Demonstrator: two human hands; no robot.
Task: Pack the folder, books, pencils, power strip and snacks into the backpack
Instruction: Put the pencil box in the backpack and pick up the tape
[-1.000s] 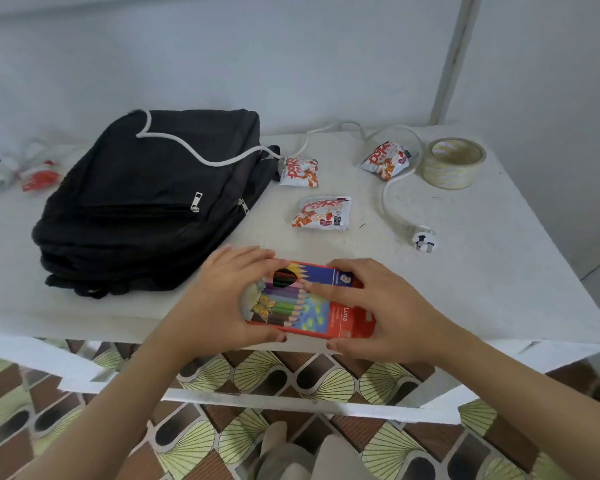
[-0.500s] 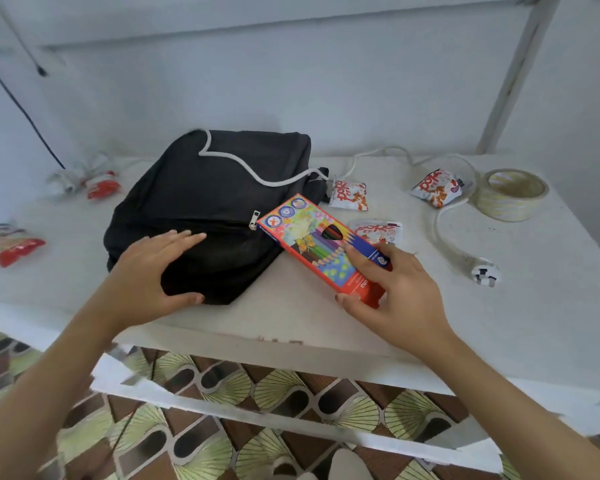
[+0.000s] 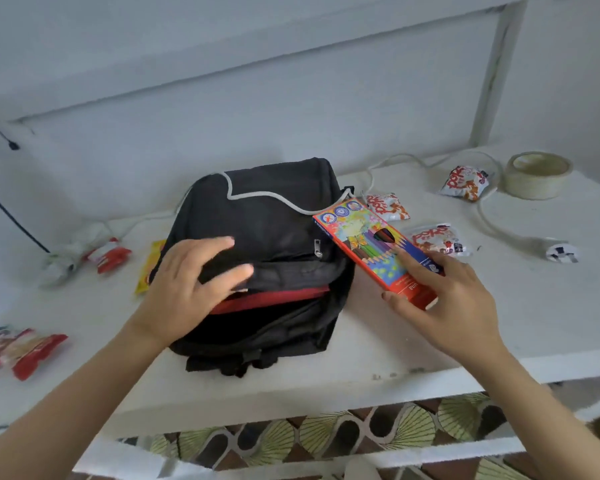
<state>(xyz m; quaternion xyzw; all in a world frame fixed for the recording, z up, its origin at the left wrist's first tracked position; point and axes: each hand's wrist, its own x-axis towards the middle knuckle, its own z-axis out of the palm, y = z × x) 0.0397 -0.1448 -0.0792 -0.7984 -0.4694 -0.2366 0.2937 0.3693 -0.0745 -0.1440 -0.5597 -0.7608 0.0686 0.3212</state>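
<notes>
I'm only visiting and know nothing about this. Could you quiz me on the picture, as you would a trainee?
1. True or false: the pencil box is already inside the backpack.
2. What does the left hand touch? A tape roll, B backpack, C plug.
3. Fill in: the right hand holds the ____.
Key: 1 false; 2 B; 3 pencil box.

White table (image 3: 551, 306) against a pale wall (image 3: 291, 116); a white upright post (image 3: 490, 81) at right rear. Floor (image 3: 326, 433) of brown tiles with cream fan motifs. Soft, even light.
</notes>
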